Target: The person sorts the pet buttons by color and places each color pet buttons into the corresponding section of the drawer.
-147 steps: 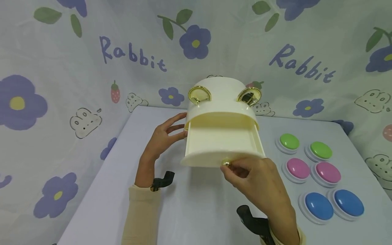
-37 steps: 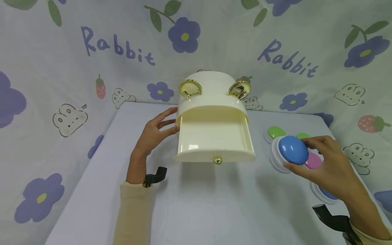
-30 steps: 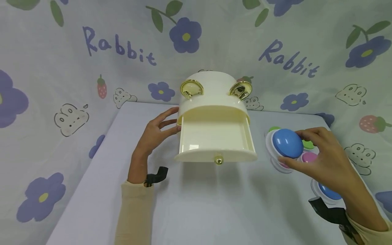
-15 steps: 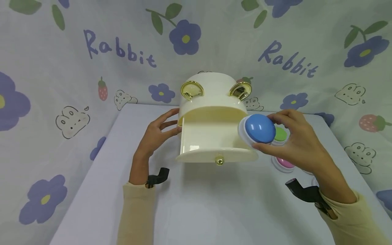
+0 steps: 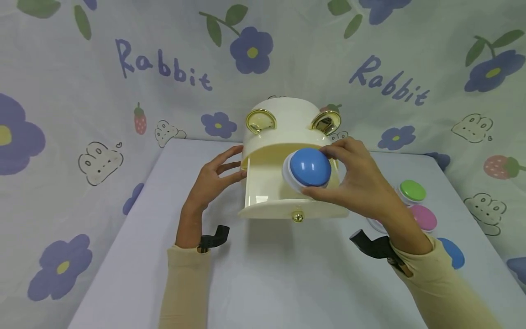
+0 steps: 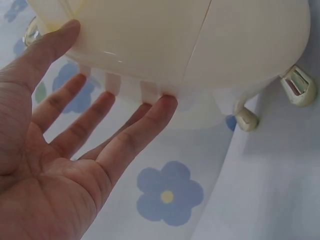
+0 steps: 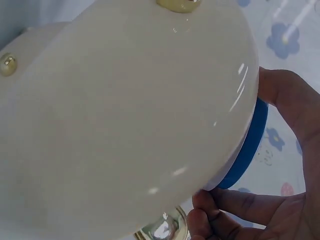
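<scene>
A cream drawer box (image 5: 287,116) with gold-rimmed ears stands mid-table. Its drawer (image 5: 267,209), fronted by a small gold knob (image 5: 297,216), is pulled out. My right hand (image 5: 357,180) pinches a blue push button (image 5: 310,167) by its white base, thumb on the near side and fingers on the far side. In the head view the button overlaps the drawer's opening. The right wrist view shows the drawer front hiding most of the button's blue rim (image 7: 250,145). My left hand (image 5: 209,183) rests its extended fingertips against the box's left side (image 6: 145,45).
On the table's right lie more push buttons: a green one (image 5: 412,190), a pink one (image 5: 423,217) and a blue one (image 5: 453,252), partly covered by the right forearm. A flowered cloth backdrop (image 5: 312,59) rises behind the table.
My right hand was on the drawer knob at first, then held the blue button over the others at right. It has carried it left to the drawer. The left hand stays put.
</scene>
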Motion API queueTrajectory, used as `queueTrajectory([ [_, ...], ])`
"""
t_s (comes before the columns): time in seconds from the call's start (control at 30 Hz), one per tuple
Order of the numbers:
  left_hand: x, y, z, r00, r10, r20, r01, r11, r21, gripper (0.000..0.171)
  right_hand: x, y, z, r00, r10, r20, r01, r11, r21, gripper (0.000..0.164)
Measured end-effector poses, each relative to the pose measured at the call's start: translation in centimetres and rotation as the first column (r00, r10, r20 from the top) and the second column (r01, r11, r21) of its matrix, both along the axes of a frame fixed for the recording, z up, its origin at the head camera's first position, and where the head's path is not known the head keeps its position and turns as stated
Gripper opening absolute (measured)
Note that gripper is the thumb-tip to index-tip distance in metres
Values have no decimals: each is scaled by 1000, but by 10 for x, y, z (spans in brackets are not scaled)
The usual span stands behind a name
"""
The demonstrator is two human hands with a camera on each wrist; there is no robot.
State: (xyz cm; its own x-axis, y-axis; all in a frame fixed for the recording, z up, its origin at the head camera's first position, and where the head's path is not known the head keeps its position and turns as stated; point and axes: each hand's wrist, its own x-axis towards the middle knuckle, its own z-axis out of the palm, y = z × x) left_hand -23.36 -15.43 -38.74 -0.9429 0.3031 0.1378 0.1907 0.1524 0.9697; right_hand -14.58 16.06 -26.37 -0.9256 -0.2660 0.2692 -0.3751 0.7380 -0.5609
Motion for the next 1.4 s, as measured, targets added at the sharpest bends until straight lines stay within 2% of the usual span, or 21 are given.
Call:
queueTrajectory([
  [0.27,12,13,24,1000,-12,15,12,999,-34,70,-7,-21,-3,998,69,-4,-69,997,-26,74],
  [0.33,9,15,20,1000,-14,9,14,999,-37,70,-8,-24,-2,997,81,0,-81,996,-29,74],
  [0.5,-2,15,0,1000,-15,-14,15,1000,-21,70,-9,-25,-2,997,75,3,-75,997,3,75],
  [0.6,-3,15,-4,1000,-9,-13,9,999,-36,69,-1,-20,-4,997,55,-61,-55,998,7,69],
  [0.77,-3,13,-4,1000,1,-15,-2,998,-57,68,26,4,-10,979,-32,-200,25,999,-42,56],
  [0.9,-5,14,-4,1000,-7,-11,7,999,-50,68,40,34,-22,961,-103,-255,90,994,-61,54],
  [1.03,-5,13,-6,1000,-13,-2,12,999,-35,68,50,63,-40,948,-159,-274,146,987,-68,53],
  [1.13,-4,10,-7,1000,-12,-1,12,999,-39,69,58,82,-57,947,-216,-238,205,976,-71,52],
  [1.3,-2,3,-6,1000,3,-4,-3,999,-36,70,72,111,-83,942,-323,-89,319,946,-54,47],
  [1.37,2,3,3,1000,3,3,-3,999,-35,71,77,124,-91,930,-363,-54,362,932,-28,46],
  [1.4,1,3,3,1000,2,1,-2,999,-36,71,79,130,-95,924,-380,-43,380,925,-12,46],
])
